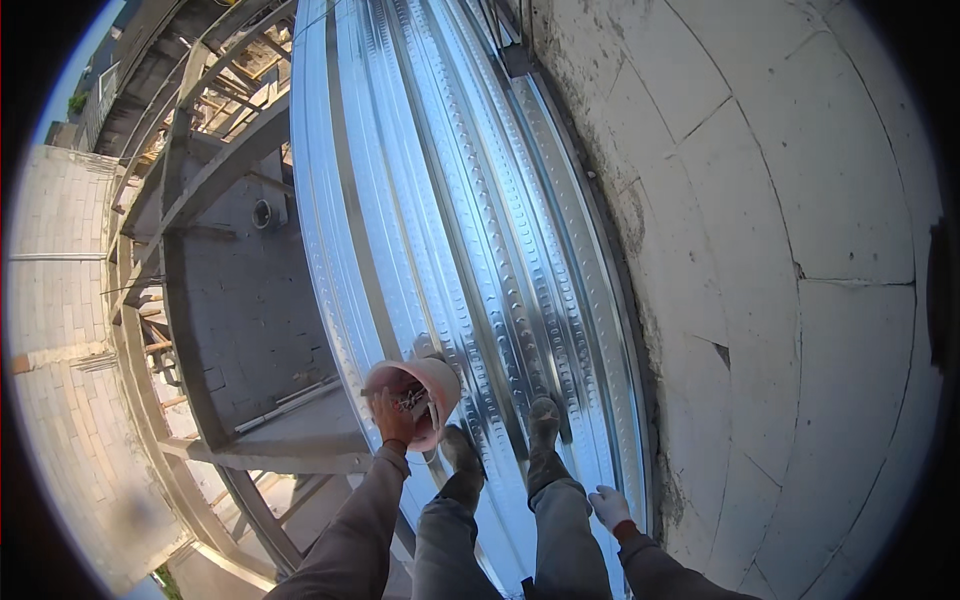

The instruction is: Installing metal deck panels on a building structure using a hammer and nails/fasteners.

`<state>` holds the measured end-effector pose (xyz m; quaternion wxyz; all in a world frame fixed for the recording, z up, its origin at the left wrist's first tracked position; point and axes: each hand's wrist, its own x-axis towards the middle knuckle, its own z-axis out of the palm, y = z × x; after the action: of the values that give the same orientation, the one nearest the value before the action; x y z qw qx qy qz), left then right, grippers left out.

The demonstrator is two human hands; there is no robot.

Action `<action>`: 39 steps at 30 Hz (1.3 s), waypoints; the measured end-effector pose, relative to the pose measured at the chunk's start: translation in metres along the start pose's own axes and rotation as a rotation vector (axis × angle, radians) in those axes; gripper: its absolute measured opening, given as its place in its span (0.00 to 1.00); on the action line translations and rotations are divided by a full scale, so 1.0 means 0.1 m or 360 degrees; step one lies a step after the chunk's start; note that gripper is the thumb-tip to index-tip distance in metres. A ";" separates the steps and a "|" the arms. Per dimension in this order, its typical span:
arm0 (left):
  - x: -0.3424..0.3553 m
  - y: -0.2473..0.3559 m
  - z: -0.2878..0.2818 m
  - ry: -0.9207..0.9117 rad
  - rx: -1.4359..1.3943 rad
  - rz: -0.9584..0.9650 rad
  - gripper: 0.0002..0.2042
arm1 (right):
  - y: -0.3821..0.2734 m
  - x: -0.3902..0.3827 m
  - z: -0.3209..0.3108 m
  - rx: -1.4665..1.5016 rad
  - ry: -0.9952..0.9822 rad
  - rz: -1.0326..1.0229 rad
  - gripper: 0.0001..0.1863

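A pale pink bucket (440, 385) tilts beside my left boot on the ribbed metal decking (420, 250). Small metal pieces (411, 400) lie inside it, too small to name. My left hand (390, 417), bare, is closed over the near-left rim, with its fingers on the inner side of the wall. Off to the right of my right leg hangs my right hand (609, 508), in a white glove with a red cuff. Its fingers are loosely bent and hold nothing that I can see; the decking's right edge is nearest to it.
Both my boots (544, 420) stand on the shiny decking. A grey block wall (760, 300) rises along its right side. Beyond the left edge there is a drop to a lower level, with concrete beams (225, 165) and a pale block wall (60, 230).
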<state>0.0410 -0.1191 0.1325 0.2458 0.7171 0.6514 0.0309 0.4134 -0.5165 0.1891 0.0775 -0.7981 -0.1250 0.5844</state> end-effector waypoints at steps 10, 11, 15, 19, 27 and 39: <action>-2.10 0.25 -0.93 -0.0238 -0.0185 -0.1093 0.38 | -0.40 -0.60 -0.68 -0.0080 0.0056 -0.0216 0.27; -2.14 0.30 -1.08 -0.0380 -0.0158 -0.1220 0.38 | -0.52 -0.65 -0.74 -0.0092 0.0075 -0.0237 0.27; -2.70 0.29 -1.66 -0.0343 -0.0246 -0.1397 0.38 | -1.19 -1.27 -1.02 -0.0324 0.0188 -0.0445 0.30; -2.82 0.27 -2.24 -0.0189 -0.0328 -0.1279 0.36 | -1.44 -1.17 -1.08 0.0037 0.0092 -0.0522 0.28; -3.79 0.00 -2.46 -0.0222 -0.0463 -0.1608 0.34 | -1.83 -1.39 -1.11 0.0162 -0.0105 -0.0464 0.24; -4.11 -0.48 -2.42 -0.0545 -0.0768 -0.1656 0.27 | -2.04 -1.88 -0.74 -0.0287 -0.0144 -0.0491 0.28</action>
<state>-0.1527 -0.4325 0.4397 0.4862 0.2227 0.8427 -0.0625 0.4076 -0.3744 0.4384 0.0886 -0.7460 -0.3010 0.5874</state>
